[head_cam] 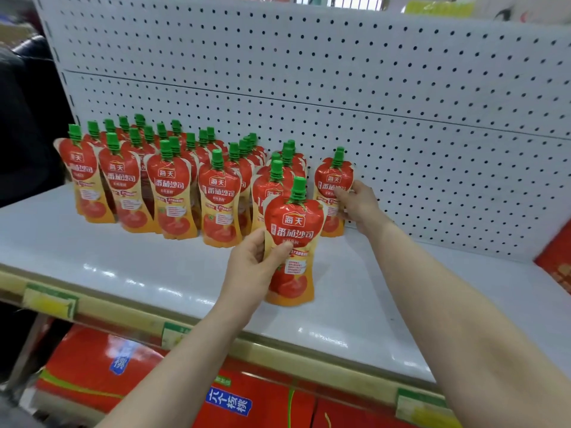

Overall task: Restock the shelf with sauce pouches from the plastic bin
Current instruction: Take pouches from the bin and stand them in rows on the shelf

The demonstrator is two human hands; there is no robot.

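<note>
You face a white shelf [154, 273] backed by a white pegboard panel [340, 72]. Red cartons [102, 372] sit below its front edge. Red-and-orange sauce pouches [173, 193] with green caps stand in rows toward the shelf's left rear. Your left hand [250, 267] grips the front pouch [293, 242] upright mid-shelf, thumb across its label. Your right hand [360, 205] pinches the rear pouch [333, 180], upright by the back edge.

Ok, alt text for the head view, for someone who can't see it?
A person's left hand grips a red tomato-sauce pouch over a white shelf, while the right hand holds a second pouch upright by the pegboard. Rows of green-capped pouches stand further left.
</note>
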